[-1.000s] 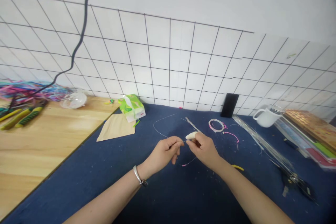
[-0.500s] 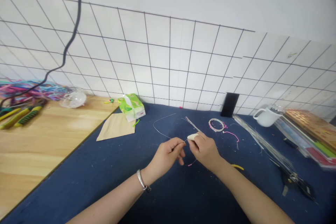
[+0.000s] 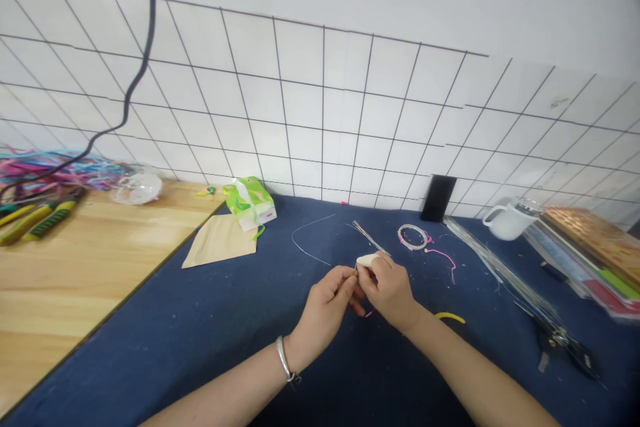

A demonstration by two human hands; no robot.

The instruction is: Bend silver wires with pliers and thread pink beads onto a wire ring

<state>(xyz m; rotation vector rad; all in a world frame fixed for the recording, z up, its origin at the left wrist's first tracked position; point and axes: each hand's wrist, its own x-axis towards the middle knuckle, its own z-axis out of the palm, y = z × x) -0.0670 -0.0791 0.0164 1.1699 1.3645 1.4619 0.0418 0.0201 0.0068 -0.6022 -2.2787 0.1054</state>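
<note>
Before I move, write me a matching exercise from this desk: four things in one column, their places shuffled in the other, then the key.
Things
1. Silver bracelet
2. Green tissue pack
3. White mug
4. Black slab

Places
A. Beside the stack of books
B. At the far end of the long wire bundle
C. Around the wrist of the left hand
D. Overlapping a corner of the beige sheet

Pairs: 1-C, 2-D, 3-A, 4-B
</note>
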